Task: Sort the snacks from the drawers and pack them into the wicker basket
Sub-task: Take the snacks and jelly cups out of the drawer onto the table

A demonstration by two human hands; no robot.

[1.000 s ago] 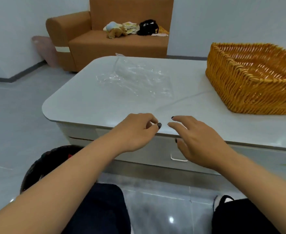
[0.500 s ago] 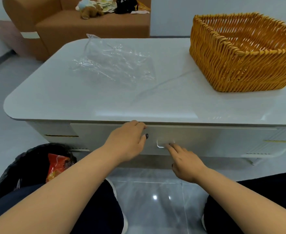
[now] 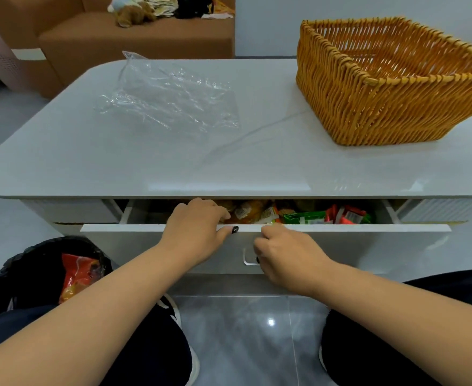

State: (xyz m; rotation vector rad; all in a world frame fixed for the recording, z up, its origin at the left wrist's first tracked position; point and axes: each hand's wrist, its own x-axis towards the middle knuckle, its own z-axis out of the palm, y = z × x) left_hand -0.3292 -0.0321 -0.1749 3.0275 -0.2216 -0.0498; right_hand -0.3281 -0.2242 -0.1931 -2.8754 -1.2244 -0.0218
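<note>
The white drawer (image 3: 354, 246) under the tabletop stands partly pulled out. Inside it lie several snack packets (image 3: 307, 215) in orange, green and red wrappers. My left hand (image 3: 198, 232) grips the drawer's top edge, fingers curled over into the gap. My right hand (image 3: 287, 254) is closed around the small metal handle (image 3: 249, 260) on the drawer front. The orange wicker basket (image 3: 368, 107) sits on the table at the back right; nothing shows inside it.
A crumpled clear plastic bag (image 3: 168, 98) lies on the white table (image 3: 118, 162) at centre left. A black bin (image 3: 34, 268) holding a red wrapper stands on the floor to my left. A brown sofa (image 3: 134, 37) is behind the table. My knees flank the glossy floor.
My hands dropped from above the table edge to the drawer front. The drawer has slid out toward me, and the snacks inside have come into sight.
</note>
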